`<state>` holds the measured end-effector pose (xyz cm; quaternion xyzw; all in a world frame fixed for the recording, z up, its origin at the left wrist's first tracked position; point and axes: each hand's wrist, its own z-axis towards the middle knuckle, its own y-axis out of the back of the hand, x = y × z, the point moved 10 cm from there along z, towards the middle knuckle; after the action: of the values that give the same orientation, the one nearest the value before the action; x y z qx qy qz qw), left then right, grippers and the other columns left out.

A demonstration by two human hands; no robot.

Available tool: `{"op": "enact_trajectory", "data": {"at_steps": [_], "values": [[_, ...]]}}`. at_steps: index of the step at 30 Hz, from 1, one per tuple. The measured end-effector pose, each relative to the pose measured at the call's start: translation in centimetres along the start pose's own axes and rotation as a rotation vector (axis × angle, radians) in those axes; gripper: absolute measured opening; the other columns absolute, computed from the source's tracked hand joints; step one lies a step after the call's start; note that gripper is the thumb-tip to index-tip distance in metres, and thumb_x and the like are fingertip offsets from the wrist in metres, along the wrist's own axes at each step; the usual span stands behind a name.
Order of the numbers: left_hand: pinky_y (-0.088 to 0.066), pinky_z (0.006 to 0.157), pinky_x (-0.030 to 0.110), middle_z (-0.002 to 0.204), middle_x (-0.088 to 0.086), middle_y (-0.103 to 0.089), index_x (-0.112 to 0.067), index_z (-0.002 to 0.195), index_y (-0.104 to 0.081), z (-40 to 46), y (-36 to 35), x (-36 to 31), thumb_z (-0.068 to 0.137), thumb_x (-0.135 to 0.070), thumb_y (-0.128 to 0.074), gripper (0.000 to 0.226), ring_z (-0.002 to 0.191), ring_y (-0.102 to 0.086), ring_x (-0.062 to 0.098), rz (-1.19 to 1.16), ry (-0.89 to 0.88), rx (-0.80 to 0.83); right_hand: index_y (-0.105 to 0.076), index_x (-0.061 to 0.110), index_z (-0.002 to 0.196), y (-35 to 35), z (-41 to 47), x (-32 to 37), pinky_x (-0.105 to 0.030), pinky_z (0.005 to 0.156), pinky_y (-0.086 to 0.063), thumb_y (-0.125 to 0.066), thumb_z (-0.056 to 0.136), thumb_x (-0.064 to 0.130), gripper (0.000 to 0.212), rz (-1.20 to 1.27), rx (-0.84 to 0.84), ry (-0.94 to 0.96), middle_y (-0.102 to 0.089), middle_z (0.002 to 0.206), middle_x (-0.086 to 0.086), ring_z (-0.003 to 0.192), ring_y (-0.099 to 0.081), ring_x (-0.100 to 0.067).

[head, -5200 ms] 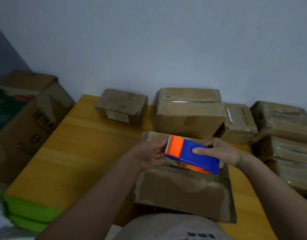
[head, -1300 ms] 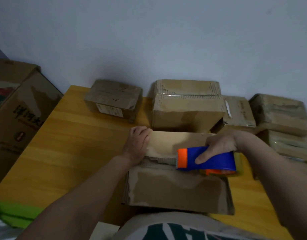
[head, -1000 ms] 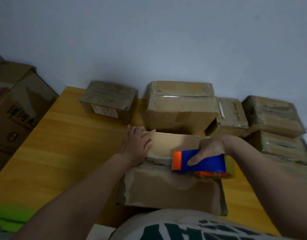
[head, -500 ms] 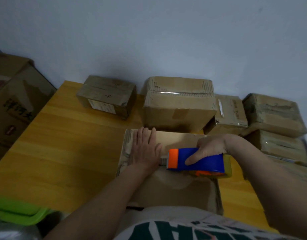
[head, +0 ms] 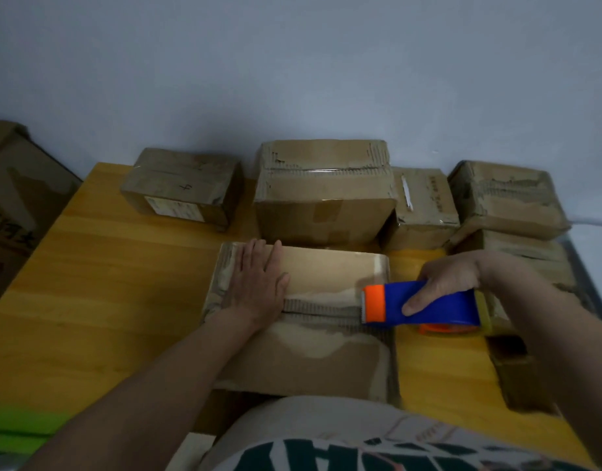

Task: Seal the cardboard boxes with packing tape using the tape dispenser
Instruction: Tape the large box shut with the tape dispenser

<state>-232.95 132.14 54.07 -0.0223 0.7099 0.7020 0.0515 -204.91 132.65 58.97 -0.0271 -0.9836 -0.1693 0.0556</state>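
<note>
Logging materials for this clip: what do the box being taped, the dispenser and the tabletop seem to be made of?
The brown box under the left hand: corrugated cardboard, matte, fluting showing along the flap edges. The blue-and-orange tape dispenser in the right hand: apparently smooth moulded plastic. The yellow tabletop: wood or wood-look laminate, grain lines visible.

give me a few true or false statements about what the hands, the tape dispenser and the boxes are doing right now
1. The left hand lies flat on the front box. True.
2. The right hand grips the tape dispenser. True.
3. The dispenser sits at the box's left end. False: it is at the right end.
4. The dispenser is green and yellow. False: blue and orange.
5. More boxes stand along the wall behind. True.
</note>
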Motion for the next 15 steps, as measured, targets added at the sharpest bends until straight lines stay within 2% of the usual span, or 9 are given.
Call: {"op": "enact_trajectory", "data": {"at_steps": [3,6,8,12,15], "values": [[0.012,0.116,0.04,0.156,0.014,-0.013,-0.021,0.154,-0.008,0.2,0.2,0.3,0.092,-0.053,-0.011,0.07,0.144,-0.004,0.028,0.008,-0.033,0.028,-0.055,0.024,0.102,-0.8,0.4,-0.1,-0.023,0.059,-0.055,-0.078,0.055,0.059,0.063,0.023,-0.011,0.012,-0.068,0.1,0.001,0.087,-0.067,-0.015],[0.005,0.117,0.049,0.156,0.01,-0.012,-0.027,0.153,-0.009,0.3,0.3,0.1,0.092,-0.057,-0.014,0.068,0.144,-0.001,0.031,0.032,0.026,0.053,-0.057,0.022,0.105,-1.4,0.8,-0.4,-0.025,0.062,-0.056,-0.079,0.056,0.059,0.065,0.053,-0.009,0.04,-0.069,0.1,0.0,0.088,-0.068,-0.017],[0.004,0.116,0.052,0.158,0.008,-0.012,-0.025,0.152,-0.011,0.7,0.7,-1.6,0.094,-0.056,-0.02,0.067,0.146,0.001,0.033,0.006,0.096,0.06,-0.058,0.022,0.105,-1.5,0.9,-0.7,-0.024,0.06,-0.056,-0.079,0.058,0.058,0.063,0.068,-0.004,0.06,-0.07,0.098,0.0,0.085,-0.069,-0.016],[0.003,0.118,0.05,0.158,0.002,-0.021,-0.02,0.152,-0.017,1.0,0.2,-10.0,0.098,-0.049,-0.022,0.062,0.148,-0.006,0.024,-0.073,-0.021,0.031,-0.056,0.024,0.104,-1.6,1.2,-0.4,-0.026,0.062,-0.056,-0.079,0.058,0.057,0.061,0.072,0.007,0.089,-0.07,0.097,0.0,0.085,-0.07,-0.016],[0.002,0.118,0.048,0.157,0.002,-0.023,-0.021,0.153,-0.016,0.7,-0.3,-11.0,0.099,-0.045,-0.024,0.06,0.147,-0.008,0.024,-0.056,0.018,-0.011,-0.058,0.022,0.106,-1.6,1.4,-0.4,-0.027,0.064,-0.057,-0.08,0.057,0.056,0.064,0.098,0.02,0.112,-0.072,0.096,-0.001,0.084,-0.071,-0.017]]}}
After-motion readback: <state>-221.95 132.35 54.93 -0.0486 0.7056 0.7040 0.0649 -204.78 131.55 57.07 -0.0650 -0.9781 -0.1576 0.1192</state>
